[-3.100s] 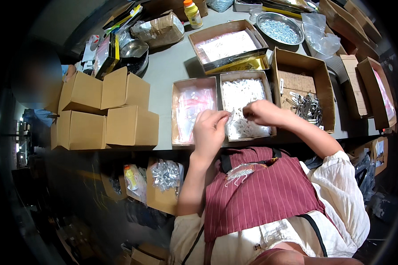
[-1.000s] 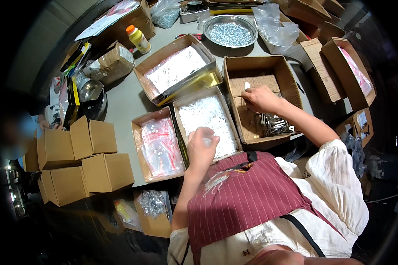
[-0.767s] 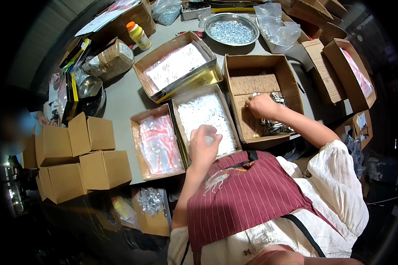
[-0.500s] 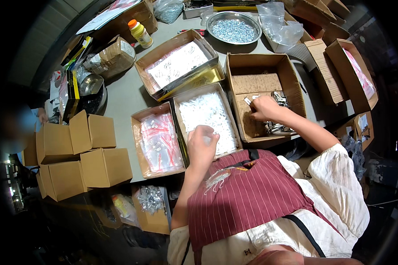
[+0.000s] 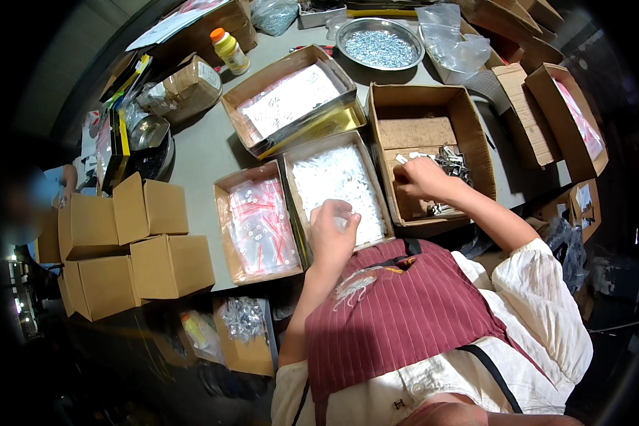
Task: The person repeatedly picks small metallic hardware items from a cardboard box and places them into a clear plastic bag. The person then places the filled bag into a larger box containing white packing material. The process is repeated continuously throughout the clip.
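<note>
My left hand (image 5: 333,231) is held over the near end of a shallow box (image 5: 385,226) of small white plastic pieces (image 5: 334,174). Its fingers curl toward the thumb, and whatever they hold, if anything, is hidden. Inside a deeper brown cardboard box (image 5: 412,133) to the right, my right hand (image 5: 424,179) reaches down with closed fingers. A small white-ended piece (image 5: 402,158) shows beside its fingertips, but I cannot tell whether they grip it. Metal clip-like parts (image 5: 453,163) lie in a heap next to that hand, partly covered by the wrist.
Left of the white pieces stands a box of clear, red-edged plastic bags (image 5: 259,224). Behind is a box with a white paper (image 5: 291,103). A steel bowl (image 5: 380,44) of small metal parts and a yellow bottle (image 5: 230,51) stand farther back. Folded-open cartons (image 5: 170,266) are at left.
My right hand has shifted slightly within the cardboard box, its fingers lower among the parts. My left hand stays over the white pieces, nearly unmoved. The whole view has shifted a little.
</note>
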{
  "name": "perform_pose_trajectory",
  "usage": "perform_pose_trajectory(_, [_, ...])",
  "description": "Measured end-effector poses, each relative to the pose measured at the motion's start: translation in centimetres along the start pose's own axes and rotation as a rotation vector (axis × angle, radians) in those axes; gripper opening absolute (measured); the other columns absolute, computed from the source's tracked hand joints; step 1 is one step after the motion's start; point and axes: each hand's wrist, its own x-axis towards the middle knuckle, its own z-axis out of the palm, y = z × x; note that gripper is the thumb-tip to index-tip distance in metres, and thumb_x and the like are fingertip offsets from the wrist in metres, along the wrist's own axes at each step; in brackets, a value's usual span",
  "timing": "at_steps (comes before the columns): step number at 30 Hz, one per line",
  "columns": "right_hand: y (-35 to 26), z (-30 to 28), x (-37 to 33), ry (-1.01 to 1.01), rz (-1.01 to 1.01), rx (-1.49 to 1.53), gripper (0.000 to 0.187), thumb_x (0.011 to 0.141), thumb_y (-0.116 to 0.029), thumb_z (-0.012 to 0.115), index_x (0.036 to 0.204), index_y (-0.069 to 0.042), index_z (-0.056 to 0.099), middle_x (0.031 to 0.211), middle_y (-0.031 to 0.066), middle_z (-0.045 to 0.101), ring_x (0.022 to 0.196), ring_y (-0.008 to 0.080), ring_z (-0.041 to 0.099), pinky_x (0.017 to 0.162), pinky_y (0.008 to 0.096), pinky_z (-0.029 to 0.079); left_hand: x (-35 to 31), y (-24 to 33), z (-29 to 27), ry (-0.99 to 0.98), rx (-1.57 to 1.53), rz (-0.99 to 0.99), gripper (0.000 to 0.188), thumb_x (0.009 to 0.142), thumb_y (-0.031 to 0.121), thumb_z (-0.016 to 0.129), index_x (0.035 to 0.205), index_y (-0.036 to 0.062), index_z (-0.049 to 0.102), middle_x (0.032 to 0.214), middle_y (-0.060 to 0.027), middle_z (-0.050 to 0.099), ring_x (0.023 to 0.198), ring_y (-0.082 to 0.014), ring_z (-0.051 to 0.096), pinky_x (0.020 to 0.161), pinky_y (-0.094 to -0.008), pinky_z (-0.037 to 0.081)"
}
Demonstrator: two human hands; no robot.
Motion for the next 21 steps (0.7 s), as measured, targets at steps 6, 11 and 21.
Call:
perform_pose_trajectory(6, [-1.5,-6.2,-1.6,-0.043,0.147,0.62,0.022,0.093,-0.02,0.072,0.096,0.001,0.068,0.076,0.0058,0.068,0.067,0.0115,0.062,0.061,0.0295,0.052,-0.1,0.2,-0.2,0.012,0.005,0.068,0.024,0.084,0.012,0.08,0.102,0.0073,0.065,0.086,-0.0061,0.071,0.104,-0.0297,0.061,0.091,-0.0424,0.049])
perform_pose_trajectory(11, [-5.2,-8.6,-3.9,0.03,0.085,0.913,0.016,0.094,-0.017,0.074,0.094,-0.003,0.067,0.075,-0.0009,0.063,0.067,0.0064,0.059,0.058,0.026,0.05,0.7,2.6,-0.1,-0.004,0.043,0.196,0.026,0.083,0.012,0.08,0.102,0.0052,0.065,0.089,-0.0088,0.07,0.098,-0.0306,0.062,0.09,-0.0425,0.049])
perform_pose_trajectory(21, [-11.3,-8.8,-4.2,-0.318,-0.394,0.25,0.039,0.083,-0.008,0.071,0.121,0.001,0.068,0.082,0.0197,0.071,0.073,0.038,0.069,0.071,0.0433,0.055,1.4,2.4,1.2,-0.046,-0.126,0.282,0.035,0.07,-0.007,0.071,0.102,-0.0012,0.061,0.097,-0.0194,0.066,0.104,-0.0412,0.06,0.087,-0.0458,0.051])
